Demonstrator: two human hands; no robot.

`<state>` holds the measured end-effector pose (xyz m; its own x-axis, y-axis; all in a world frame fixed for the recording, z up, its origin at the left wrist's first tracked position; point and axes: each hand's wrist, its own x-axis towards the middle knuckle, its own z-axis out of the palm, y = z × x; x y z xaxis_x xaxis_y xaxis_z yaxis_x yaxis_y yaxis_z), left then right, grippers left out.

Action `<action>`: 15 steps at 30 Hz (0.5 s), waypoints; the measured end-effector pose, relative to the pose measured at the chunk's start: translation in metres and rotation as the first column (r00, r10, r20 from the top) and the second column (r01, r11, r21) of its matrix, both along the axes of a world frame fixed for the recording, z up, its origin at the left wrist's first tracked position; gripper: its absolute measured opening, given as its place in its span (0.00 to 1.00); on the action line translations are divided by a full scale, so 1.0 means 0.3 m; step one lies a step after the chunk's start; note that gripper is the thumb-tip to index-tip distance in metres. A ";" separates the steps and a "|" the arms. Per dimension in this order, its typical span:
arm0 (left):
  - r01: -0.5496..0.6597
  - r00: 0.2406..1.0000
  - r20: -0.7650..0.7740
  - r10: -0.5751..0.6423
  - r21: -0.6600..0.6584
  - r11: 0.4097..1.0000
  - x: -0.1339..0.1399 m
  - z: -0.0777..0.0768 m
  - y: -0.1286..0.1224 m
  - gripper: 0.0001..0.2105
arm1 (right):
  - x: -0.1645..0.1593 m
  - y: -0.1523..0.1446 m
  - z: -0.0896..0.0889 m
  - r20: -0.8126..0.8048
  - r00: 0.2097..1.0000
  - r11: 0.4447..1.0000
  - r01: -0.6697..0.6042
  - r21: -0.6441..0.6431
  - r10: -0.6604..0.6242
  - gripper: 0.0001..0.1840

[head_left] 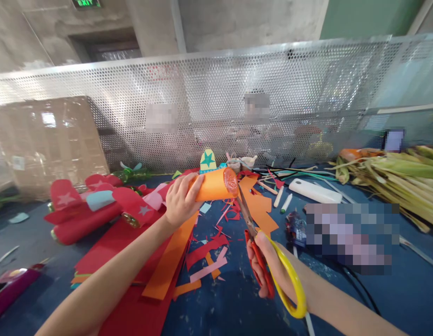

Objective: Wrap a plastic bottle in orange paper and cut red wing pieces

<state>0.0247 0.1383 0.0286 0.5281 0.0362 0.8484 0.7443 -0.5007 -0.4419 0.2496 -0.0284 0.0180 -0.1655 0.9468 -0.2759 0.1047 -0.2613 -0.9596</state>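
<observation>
My left hand point(182, 198) is wrapped round an orange paper-covered tube point(212, 184), held on its side above the table. Its reddish, shiny end faces right. In my right hand point(268, 261) is a pair of scissors point(249, 221) with one red and one yellow handle, blades pointing up at the rim of the tube's right end. Whether the blades touch the paper I cannot tell. Beneath my left forearm lie red paper sheets point(132, 252) with an orange strip point(169, 266) on top. Red, pink and orange paper scraps point(209, 249) are scattered below the tube.
A red paper airplane point(97, 205) sits at the left, with cardboard point(48, 144) behind it. Cut orange paper point(260, 205), a white glue-gun-like stick point(314, 190) and corn husks point(401, 182) lie to the right. A perforated metal screen point(209, 102) runs along the back.
</observation>
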 end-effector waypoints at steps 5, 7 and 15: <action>0.006 0.999 -0.038 -0.008 -0.059 0.998 0.002 -0.006 -0.013 0.28 | -0.010 0.026 -0.063 -0.088 0.996 0.999 0.028 0.017 -0.026 0.33; 0.006 0.999 -0.046 -0.009 -0.065 0.998 0.005 -0.008 -0.017 0.27 | -0.011 0.032 -0.071 -0.122 0.992 0.999 0.041 0.008 -0.040 0.33; 0.000 0.999 -0.051 -0.001 -0.020 1.000 0.016 -0.008 -0.025 0.29 | -0.008 0.026 -0.021 -0.115 0.993 0.999 0.022 -0.022 -0.025 0.34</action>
